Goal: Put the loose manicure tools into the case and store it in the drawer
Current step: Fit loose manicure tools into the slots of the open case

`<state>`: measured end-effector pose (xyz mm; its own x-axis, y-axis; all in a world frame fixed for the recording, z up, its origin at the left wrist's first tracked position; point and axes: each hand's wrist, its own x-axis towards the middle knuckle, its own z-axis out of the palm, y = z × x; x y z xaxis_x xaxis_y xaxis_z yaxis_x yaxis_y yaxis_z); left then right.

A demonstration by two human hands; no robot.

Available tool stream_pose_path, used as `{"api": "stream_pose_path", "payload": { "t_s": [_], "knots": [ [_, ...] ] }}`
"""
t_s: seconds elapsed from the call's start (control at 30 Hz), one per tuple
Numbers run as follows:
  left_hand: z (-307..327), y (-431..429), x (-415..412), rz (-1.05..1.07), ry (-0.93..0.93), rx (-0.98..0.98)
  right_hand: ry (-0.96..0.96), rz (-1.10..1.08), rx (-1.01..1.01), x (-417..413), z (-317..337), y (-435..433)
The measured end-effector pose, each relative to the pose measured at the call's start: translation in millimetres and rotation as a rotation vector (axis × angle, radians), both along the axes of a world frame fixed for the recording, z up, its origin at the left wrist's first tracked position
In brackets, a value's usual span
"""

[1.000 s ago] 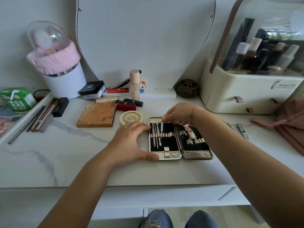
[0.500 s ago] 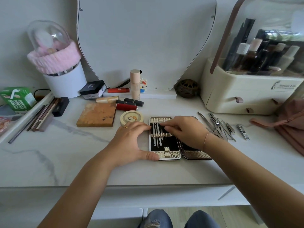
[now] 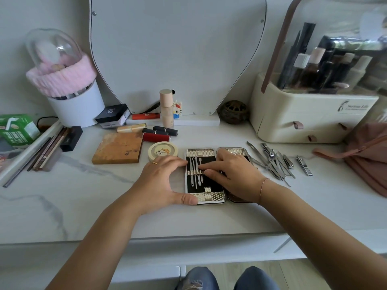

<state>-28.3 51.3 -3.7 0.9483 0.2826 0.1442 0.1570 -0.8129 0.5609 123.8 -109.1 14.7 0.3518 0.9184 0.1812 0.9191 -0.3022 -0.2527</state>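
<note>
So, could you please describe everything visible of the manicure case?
The manicure case lies open and flat on the marbled counter, its two halves side by side. The lining is black; silvery, scale-textured bands cross the ends, with a shiny metal rim. A textured strap across the left half holds several thin metal tools. The left hand braces its left edge, thumb on the near corner; the right hand covers most of the right half, fingertips on the strap.

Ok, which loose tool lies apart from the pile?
The small nail clipper, alone right of the tool pile, nearest the pink bag; the others lie bunched together.
</note>
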Motion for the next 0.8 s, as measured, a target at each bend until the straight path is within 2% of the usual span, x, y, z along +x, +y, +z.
{"api": "stream_pose_path", "payload": {
  "t_s": [0.1, 0.2, 0.37, 0.6, 0.67, 0.73, 0.8],
  "knots": [
    [0, 0, 0, -0.002, 0.004, -0.010, -0.016, -0.042, 0.036, -2, -5, 1],
    [0, 0, 0, -0.004, 0.008, -0.007, -0.095, -0.055, -0.017, -4, -6, 2],
    [-1, 1, 0, 0.012, 0.022, -0.018, -0.125, -0.025, -0.073, -1, -2, -2],
    [0, 1, 0, 0.013, 0.024, -0.016, -0.012, 0.007, 0.049, 1, -2, -4],
    [1, 0, 0, 0.008, 0.025, -0.021, 0.084, -0.089, 0.233, 12, 5, -13],
    [2, 0, -1, 0.005, 0.034, -0.031, 0.098, -0.308, 0.406, 34, 15, -31],
    [2, -1, -1, 0.006, 0.039, -0.045, 0.097, -0.531, 0.404, 57, 18, -55]
  ]
}}
